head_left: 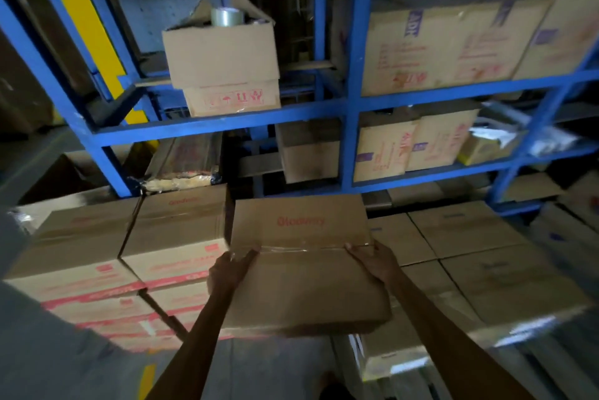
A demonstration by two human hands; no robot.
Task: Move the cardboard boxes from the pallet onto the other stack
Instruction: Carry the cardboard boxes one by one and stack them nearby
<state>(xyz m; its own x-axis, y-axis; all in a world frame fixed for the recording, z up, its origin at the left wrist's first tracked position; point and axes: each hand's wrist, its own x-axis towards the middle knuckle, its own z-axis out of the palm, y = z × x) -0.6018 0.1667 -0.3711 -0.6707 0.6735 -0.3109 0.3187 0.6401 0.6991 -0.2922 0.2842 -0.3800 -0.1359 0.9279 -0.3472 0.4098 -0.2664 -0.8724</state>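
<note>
A brown cardboard box point(301, 257) with red lettering and a taped top seam hangs in the air in front of me. My left hand point(231, 268) grips its left edge, the thumb lying on the top. My right hand point(376, 258) grips its right edge, fingers curled over the side. To the left stands a stack of similar boxes with red print point(129, 257), the held box next to its right side. To the right lies another stack of boxes point(470, 247), partly wrapped in clear film.
Blue steel racking point(351, 101) rises straight ahead, its shelves filled with cartons. An open box with a tape roll point(223, 49) sits on a middle shelf. A grey sleeve point(48, 335) covers the lower left. Grey floor shows between the stacks below the box.
</note>
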